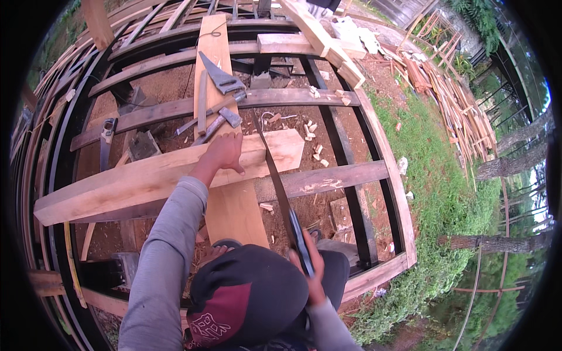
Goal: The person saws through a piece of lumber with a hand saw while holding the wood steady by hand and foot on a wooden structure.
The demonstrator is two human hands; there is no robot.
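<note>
A thick pale wooden beam (129,178) lies crosswise in front of me over a plank (234,213). My left hand (224,155) grips its top, fingers curled toward the far edge and thumb apart. My right hand (310,269) is closed around the dark handle of a handsaw (278,190). Its long blade slants away and meets the beam to the right of my left hand, near the beam's right end. Beyond the beam, the plank carries another handsaw (218,75), a hammer (231,117) and a wooden-handled tool (202,102).
Dark timber joists (328,178) form an open frame over bare soil, with wood offcuts (316,149) below. A third saw (106,140) hangs at the left. Pale beams (328,50) rest at the far right. Grass (436,169) and a lumber pile (451,99) lie outside.
</note>
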